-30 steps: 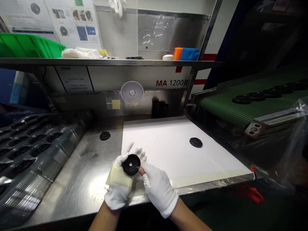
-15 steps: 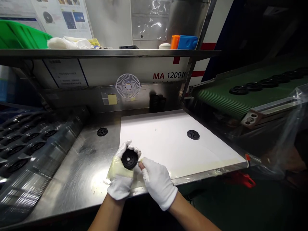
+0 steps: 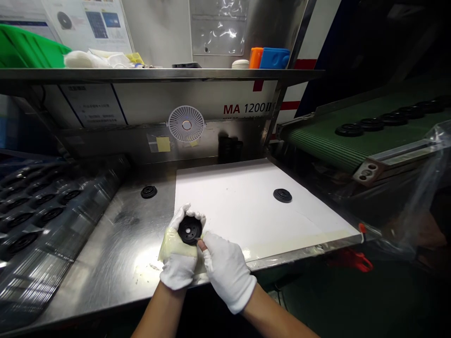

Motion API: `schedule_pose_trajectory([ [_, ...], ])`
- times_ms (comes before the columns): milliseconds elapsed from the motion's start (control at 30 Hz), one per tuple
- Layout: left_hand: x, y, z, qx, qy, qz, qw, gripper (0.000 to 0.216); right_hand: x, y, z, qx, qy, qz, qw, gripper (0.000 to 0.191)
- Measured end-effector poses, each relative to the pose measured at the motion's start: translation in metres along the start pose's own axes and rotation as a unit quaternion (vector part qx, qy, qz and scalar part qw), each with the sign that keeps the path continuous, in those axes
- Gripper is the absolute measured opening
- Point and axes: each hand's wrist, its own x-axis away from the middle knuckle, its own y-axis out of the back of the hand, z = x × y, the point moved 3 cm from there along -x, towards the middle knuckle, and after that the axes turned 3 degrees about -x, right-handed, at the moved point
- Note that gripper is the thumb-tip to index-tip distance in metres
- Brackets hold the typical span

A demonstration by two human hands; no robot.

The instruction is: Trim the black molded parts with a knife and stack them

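A stainless steel workbench [image 3: 105, 244] fills the lower part of the view, its surface scuffed and shining under bright light. A white paper sheet [image 3: 246, 206] covers its right half. Above the bench, across the top of the frame, runs a steel shelf [image 3: 158, 74] holding a green plastic crate [image 3: 24, 54] at upper left and orange and blue blocks [image 3: 271, 57] at upper right. A small white fan [image 3: 186, 123] is fixed to the back wall below the shelf, near a printed "MA 1200" marking. At right, a green conveyor belt [image 3: 324, 150] carries a row of black discs [image 3: 382, 123]. At left, clear plastic trays [image 3: 59, 206] hold more black round parts.

Near the bottom center, at the edge of the paper, a black round rubber part [image 3: 189, 230] sits in the person's gloved left hand [image 3: 178, 256]. Its flat face, with a central hole, points up toward the camera; being round, it has no long axis. The left hand is closed around it, fingers curled against its rim. The gloved right hand [image 3: 227, 272] is pressed to its lower edge in a tight pinch. Exactly what the fingertips touch there is too small to tell.
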Motion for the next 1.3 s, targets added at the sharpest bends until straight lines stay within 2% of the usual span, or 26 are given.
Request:
schedule_pose_trajectory([
  [100,0.006,-0.001,-0.007,-0.062,-0.015,0.020,0.998,0.023,-0.001,0.002,0.001,-0.009,0.009,-0.007,1.000,0.023],
  [267,0.012,0.000,-0.011,-0.092,0.047,0.048,0.994,0.028,-0.006,0.007,-0.005,-0.029,0.003,0.000,1.000,0.021],
  [400,0.003,0.002,-0.008,-0.071,0.010,0.022,0.997,0.020,-0.003,0.003,-0.004,-0.010,-0.012,-0.003,1.000,0.019],
  [567,-0.001,0.003,-0.003,-0.034,0.002,0.004,0.999,0.015,0.004,-0.003,0.006,-0.009,-0.009,-0.010,1.000,0.022],
  [667,0.005,0.004,-0.008,-0.060,-0.025,0.024,0.998,0.027,0.003,-0.002,0.006,-0.014,0.001,-0.010,1.000,0.024],
  [767,0.009,0.007,-0.008,-0.087,0.024,0.041,0.995,0.037,0.001,0.001,0.000,-0.013,0.001,-0.006,1.000,0.022],
  [867,0.007,0.009,-0.007,-0.070,0.054,0.047,0.995,0.034,-0.001,0.003,-0.007,-0.005,-0.020,0.000,1.000,0.017],
  [1033,0.001,0.009,-0.002,-0.036,0.016,-0.008,0.999,0.014,0.006,-0.004,0.002,-0.013,-0.014,-0.002,1.000,0.019],
  [1167,0.004,0.011,-0.006,-0.055,-0.044,0.005,0.998,0.023,0.008,-0.007,0.007,-0.010,0.001,-0.009,1.000,0.023],
  [1300,0.007,0.015,-0.005,-0.086,0.029,0.028,0.995,0.038,0.004,-0.003,-0.002,-0.010,-0.006,-0.002,1.000,0.018],
])
